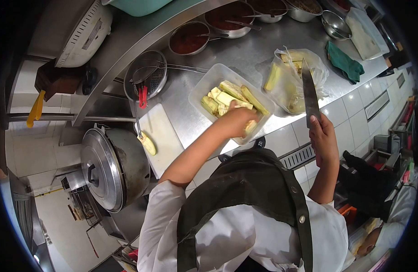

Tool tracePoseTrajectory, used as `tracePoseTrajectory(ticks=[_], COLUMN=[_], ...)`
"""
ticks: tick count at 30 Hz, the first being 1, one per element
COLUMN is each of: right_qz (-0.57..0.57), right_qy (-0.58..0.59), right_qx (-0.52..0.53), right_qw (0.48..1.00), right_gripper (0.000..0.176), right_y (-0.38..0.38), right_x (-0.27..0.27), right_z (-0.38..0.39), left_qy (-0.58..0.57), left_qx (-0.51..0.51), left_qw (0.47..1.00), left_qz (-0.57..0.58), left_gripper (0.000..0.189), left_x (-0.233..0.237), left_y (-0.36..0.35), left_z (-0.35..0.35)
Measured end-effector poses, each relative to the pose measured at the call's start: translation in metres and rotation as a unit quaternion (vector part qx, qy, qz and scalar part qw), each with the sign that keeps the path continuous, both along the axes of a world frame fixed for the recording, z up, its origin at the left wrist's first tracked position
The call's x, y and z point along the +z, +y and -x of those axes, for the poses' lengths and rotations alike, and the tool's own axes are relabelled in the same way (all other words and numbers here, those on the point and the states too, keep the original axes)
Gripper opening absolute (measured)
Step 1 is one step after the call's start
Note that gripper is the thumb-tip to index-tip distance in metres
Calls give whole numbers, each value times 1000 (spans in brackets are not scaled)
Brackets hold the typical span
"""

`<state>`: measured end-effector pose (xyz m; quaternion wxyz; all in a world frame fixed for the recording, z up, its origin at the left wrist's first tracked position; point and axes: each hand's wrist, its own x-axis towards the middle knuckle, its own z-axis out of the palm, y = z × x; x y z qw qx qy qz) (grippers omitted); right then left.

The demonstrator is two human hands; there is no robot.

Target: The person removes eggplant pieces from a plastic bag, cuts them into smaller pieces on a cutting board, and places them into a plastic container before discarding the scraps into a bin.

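My left hand (240, 120) reaches into a clear plastic container (201, 87) of pale, peeled vegetable pieces (228, 96) that look like eggplant. Its thumb shows and its fingers curl down among the pieces, so their tips are hidden. My right hand (323, 136) is closed around the handle of a large kitchen knife (310, 90), its blade pointing up and away from me. Just beyond the blade, a clear plastic bag (320, 75) holds more of the pale pieces. One peeled piece (148, 143) lies on the white cutting board (160, 131) at the left.
Bowls of red sauce (189, 39) with spoons line the back of the steel counter (259, 54). A colander (160, 82) with a strainer sits at the left, above a big lidded pot (102, 170). A green cloth (344, 62) lies at the right. Another person's sleeve (397, 226) shows lower right.
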<state>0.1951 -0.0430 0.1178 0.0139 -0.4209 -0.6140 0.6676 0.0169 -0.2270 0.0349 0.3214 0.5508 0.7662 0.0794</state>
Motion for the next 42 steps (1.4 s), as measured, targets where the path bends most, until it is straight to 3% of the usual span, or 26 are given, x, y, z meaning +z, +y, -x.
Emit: tracePoseTrajectory(ticks=[1,5,8,11,14,16,19,22,25,26,28,30,31,32,33,34,35,36,38,42], right_qz=[-4,-16,-37,-85,-60,-36,-44,-23,-41,-49,-33,-16,-37,-43,-58,-71,-44,-15,-1,-17], right_qy=[-1,10,34,76,80,116,89,95,105,116,110,87,55,53,56,58,25,-9,-8,-1], right_qx=[-2,-4,-8,26,69,94,146,175,220,228,251,312,336,360,394,427,467,504,516,561], right_qw=[1000,1000,999,993,993,988,984,980,969,965,961,946,939,931,915,899,883,863,857,828], right_gripper=[19,17,16,17,22,23,22,20,27,30,56,58,56,34,26,19,13,11,15,24], right_y=[-1,-10,-18,-23,-30,-34,-53,-80,-97,-104,-114,-127,-140,-150,-163,-177,-191,-207,-233,-269], right_x=[-1,-4,-9,-23,-31,-44,-26,-7,-5,-4,-9,-10,-10,-19,-26,-29,-23,-16,-21,-22], right_z=[-1,-1,-8,-12,-12,-7,4,22,31,35,36,40,43,44,43,39,44,50,55,66], left_qy=[-45,-3,53,23,156,369,270,141,245,199,103,87,49,11,-41,-129,-202,-322,-304,-391], left_qx=[14,92,262,505,713,794,868,816,784,786,784,770,761,751,735,730,703,672,650,611], left_qw=[996,984,933,776,581,432,414,532,555,571,601,620,631,643,634,577,575,513,530,446], left_qz=[71,-152,-241,-376,-360,-215,-47,-177,-133,-129,-119,-127,-138,-149,-239,-344,-368,-426,-452,-524], left_gripper=[63,64,55,51,50,60,70,72,65,63,59,57,56,55,48,43,43,51,48,45], left_x=[12,-4,37,1,-50,-100,-122,-157,-163,-159,-150,-147,-148,-149,-154,-136,-143,-105,-66,-27], left_y=[-7,-50,-88,-186,-289,-347,-374,-387,-375,-376,-377,-373,-373,-373,-370,-359,-358,-349,-343,-348], left_z=[4,14,24,47,35,23,5,21,40,46,55,45,37,27,10,-14,-33,-55,-86,-111])
